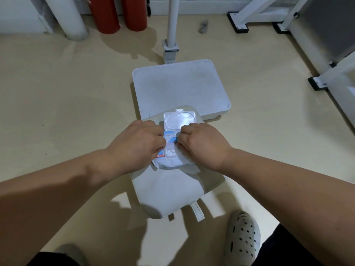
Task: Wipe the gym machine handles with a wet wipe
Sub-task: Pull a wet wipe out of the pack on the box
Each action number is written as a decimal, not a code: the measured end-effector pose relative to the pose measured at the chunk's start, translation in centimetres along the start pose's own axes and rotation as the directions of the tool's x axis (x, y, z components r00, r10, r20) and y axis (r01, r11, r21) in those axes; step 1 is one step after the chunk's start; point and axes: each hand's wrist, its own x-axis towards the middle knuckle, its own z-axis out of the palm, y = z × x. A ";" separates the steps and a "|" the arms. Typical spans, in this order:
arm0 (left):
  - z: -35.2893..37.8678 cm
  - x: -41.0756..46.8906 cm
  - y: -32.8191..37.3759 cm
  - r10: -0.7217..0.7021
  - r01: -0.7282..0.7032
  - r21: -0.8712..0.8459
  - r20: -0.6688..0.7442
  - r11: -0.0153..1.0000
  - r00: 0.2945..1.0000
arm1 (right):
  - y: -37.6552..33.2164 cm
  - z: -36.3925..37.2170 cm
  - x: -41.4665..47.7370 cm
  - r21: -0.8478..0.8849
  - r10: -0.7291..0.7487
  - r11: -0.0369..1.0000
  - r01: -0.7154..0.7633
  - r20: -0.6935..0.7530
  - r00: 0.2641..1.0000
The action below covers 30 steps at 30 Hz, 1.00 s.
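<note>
Where the hands meet: on the wet wipe pack (169, 158), both knuckles up, almost touching over its blue opening.
Left hand (138, 144): fingers curled down onto the left side of the pack, gripping it; the fingertips are hidden under the knuckles.
Right hand (203, 144): fingers curled at the right side of the opening and holding the pack there; what the fingertips pinch cannot be told.
Pack: white with blue and a small red label at its near left corner, lying flat on the far half of the cushion (172, 191).
Lid (179, 120): clear plastic, flipped open and back, standing just beyond the hands near the cushion's far edge.
Cushion: pale and padded, lying on the floor (67, 93); its far edge overlaps the near edge of the platform (180, 87); a white strap (197, 211) sticks out from its near edge.
Platform: white, flat, rounded corners, with a white pole (172, 22) rising from a bracket at its far edge.
Shoes: a pale perforated clog (243, 239) near the cushion's near right corner, another shoe (71, 254) at the lower left.
Far left: two red cylinders (117, 14) beside a white pipe (71, 16).
Far right: white machine frame (255, 14) on black feet.
</note>
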 end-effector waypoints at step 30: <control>-0.1 0.6 -1.1 -0.017 0.016 -0.068 -0.013 0.998 1.000 | 1.2 -0.3 1.1 0.218 -0.052 0.973 0.072 -0.098 0.994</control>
